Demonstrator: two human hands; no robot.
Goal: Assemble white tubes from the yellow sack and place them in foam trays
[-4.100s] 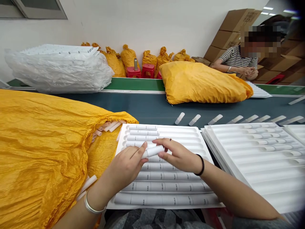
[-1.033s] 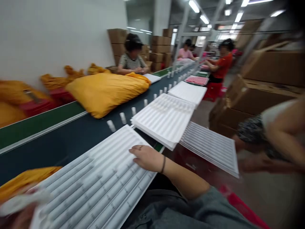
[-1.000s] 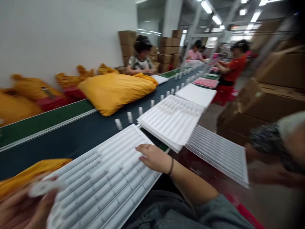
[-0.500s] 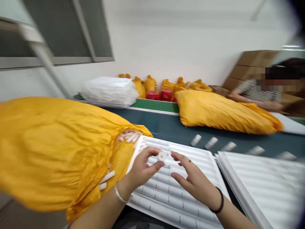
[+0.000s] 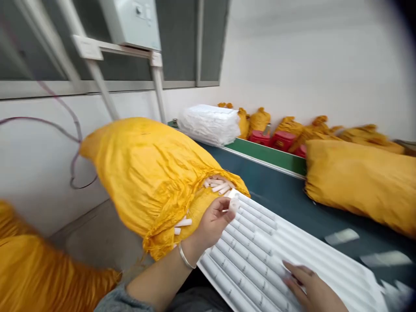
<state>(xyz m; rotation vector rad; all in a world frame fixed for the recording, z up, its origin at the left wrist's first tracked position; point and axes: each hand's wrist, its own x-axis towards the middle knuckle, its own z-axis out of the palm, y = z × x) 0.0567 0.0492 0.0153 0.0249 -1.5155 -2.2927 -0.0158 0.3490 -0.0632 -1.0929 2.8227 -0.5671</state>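
My left hand is closed around a white tube, whose hollow end faces me, above the tray's far left corner. Lower right, my right hand is at the tray, thumb and forefinger around the end of another white tube lying in a groove; motion blurs this spot. The white ridged tray bears several printed white tubes side by side on its left part. Beside it, a large yellow sack lies with its mouth open, and loose white tubes show inside.
Behind the tray runs a dark green conveyor belt with blurred white pieces on it. Another yellow sack lies on the belt at right. A plastic-wrapped white stack stands at the back. Another yellow sack is lower left.
My view has turned left, so the sack and tray appear further right. My right hand has moved from beside my left hand down to the tubes on the tray. My left hand still holds its tube.
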